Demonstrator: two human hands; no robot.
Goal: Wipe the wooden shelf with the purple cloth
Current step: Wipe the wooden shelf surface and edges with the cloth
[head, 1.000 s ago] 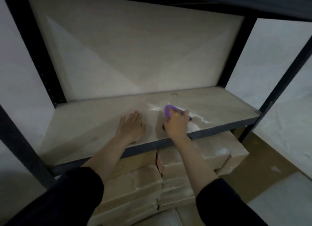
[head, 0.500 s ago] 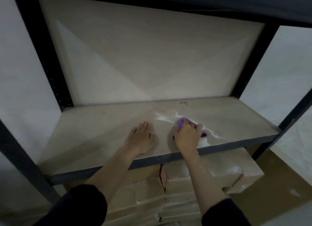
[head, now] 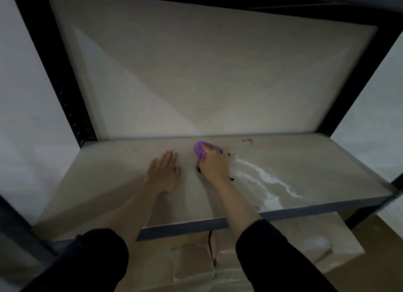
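The right hand (head: 214, 163) presses the cloth (head: 201, 149) onto the shelf (head: 305, 160), near the back edge and about midway along it. Its fingers curl over the cloth and grip it; the purple bunch sticks out past the fingertips on the far-left side, the rest hidden under the palm. Just right of the hand, a white streak (head: 266, 182) runs across the board toward the front right corner. The left hand (head: 162, 173) lies flat on the shelf beside it, fingers straight and together, holding nothing, apart from the cloth. Cardboard boxes (head: 189, 263) sit stacked below the shelf.
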